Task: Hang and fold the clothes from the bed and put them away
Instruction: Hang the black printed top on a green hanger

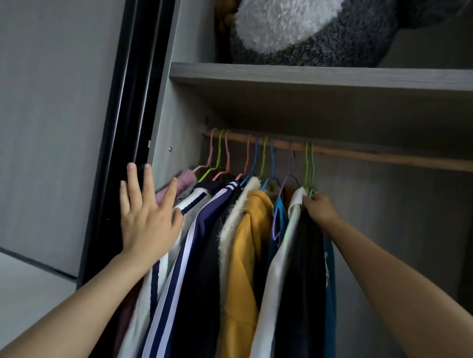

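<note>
Wardrobe rail [383,157] holds packed clothes [249,248] while right hand [320,209] grips green hanger [309,166].

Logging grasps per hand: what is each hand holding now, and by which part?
The right hand pinches the green hanger at its neck, just above the dark garment. The left hand is spread open, holding nothing.

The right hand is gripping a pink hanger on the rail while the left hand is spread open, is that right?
Not quite. The head view shows the right hand gripping a green hanger, not a pink one, hooked on the rail. The left hand is spread open.
</note>
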`<action>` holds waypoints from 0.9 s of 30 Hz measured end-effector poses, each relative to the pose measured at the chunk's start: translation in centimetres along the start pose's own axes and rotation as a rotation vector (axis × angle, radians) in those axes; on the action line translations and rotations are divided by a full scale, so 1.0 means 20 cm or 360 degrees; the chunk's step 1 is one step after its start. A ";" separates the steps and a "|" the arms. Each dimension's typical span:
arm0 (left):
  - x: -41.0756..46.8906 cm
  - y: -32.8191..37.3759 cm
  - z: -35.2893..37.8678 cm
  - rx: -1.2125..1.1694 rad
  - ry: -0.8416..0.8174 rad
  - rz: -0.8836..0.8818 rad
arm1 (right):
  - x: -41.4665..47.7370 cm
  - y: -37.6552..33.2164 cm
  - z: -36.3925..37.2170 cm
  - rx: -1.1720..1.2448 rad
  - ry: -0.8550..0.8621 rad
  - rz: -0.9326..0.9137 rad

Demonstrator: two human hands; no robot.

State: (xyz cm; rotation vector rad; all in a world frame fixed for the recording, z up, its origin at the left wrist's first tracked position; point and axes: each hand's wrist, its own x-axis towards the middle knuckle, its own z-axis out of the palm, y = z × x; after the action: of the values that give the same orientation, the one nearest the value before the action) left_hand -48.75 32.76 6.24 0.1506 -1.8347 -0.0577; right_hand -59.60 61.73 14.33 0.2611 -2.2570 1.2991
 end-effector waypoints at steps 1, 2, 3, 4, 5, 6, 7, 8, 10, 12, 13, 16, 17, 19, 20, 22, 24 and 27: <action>-0.01 0.01 -0.01 -0.0010 -0.0021 0.0001 | -0.02 0.00 -0.02 -0.0014 -0.0031 0.0005; 0.00 0.01 -0.03 -0.0028 -0.0044 -0.0021 | -0.03 -0.01 -0.03 -0.0019 -0.0052 0.0003; -0.01 0.02 -0.05 -0.0065 -0.0071 -0.0063 | -0.04 0.00 -0.05 -0.0040 -0.0050 0.0004; 0.00 0.04 -0.07 -0.0111 -0.0101 -0.0105 | -0.05 0.00 -0.07 -0.0058 -0.0034 -0.0007; -0.01 0.07 -0.09 -0.0170 -0.0115 -0.0137 | -0.06 0.02 -0.10 -0.0083 -0.0011 -0.0026; 0.00 0.11 -0.12 -0.0224 -0.0116 -0.0133 | -0.06 0.02 -0.13 -0.0110 0.0015 -0.0044; 0.00 0.16 -0.14 -0.0254 -0.0111 -0.0047 | -0.07 0.04 -0.17 -0.0156 0.0040 -0.0055; -0.01 0.22 -0.16 -0.0258 -0.0115 0.0090 | -0.07 0.06 -0.20 -0.0226 0.0050 -0.0067; -0.02 0.35 -0.18 -0.0290 -0.0102 0.0368 | -0.09 0.09 -0.29 -0.0377 0.0099 -0.0051; -0.03 0.48 -0.18 -0.0410 -0.0185 0.0448 | -0.11 0.13 -0.40 -0.0451 0.0156 -0.0028; -0.04 0.53 -0.17 -0.0463 -0.0272 0.0443 | -0.13 0.15 -0.46 -0.0523 0.0194 -0.0024; -0.08 0.68 -0.10 -0.0573 -0.0419 0.0474 | -0.21 0.22 -0.67 -0.0948 0.0364 -0.0014; -0.09 0.72 -0.08 -0.0581 -0.0436 0.0500 | -0.25 0.24 -0.74 -0.1092 0.0412 -0.0018; -0.11 0.80 -0.05 -0.0594 -0.0492 0.0551 | -0.35 0.29 -0.88 -0.1463 0.0525 -0.0074; -0.12 0.82 -0.05 -0.0582 -0.0503 0.0577 | -0.38 0.31 -0.93 -0.1674 0.0591 -0.0096; -0.14 0.88 -0.04 -0.0589 -0.0448 0.0671 | -0.48 0.34 -1.05 -0.2053 0.0714 -0.0057; -0.16 0.93 -0.04 -0.0552 -0.0431 0.0768 | -0.57 0.37 -1.16 -0.2230 0.0717 0.0087; -0.18 0.96 -0.02 -0.0407 -0.0442 0.0838 | -0.67 0.42 -1.29 -0.2164 0.0634 0.0565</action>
State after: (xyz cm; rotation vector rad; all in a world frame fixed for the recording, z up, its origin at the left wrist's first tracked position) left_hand -48.81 52.22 5.18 -0.5437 -2.0691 0.0593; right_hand -42.94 86.85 11.45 -0.8157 -2.3226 -0.2631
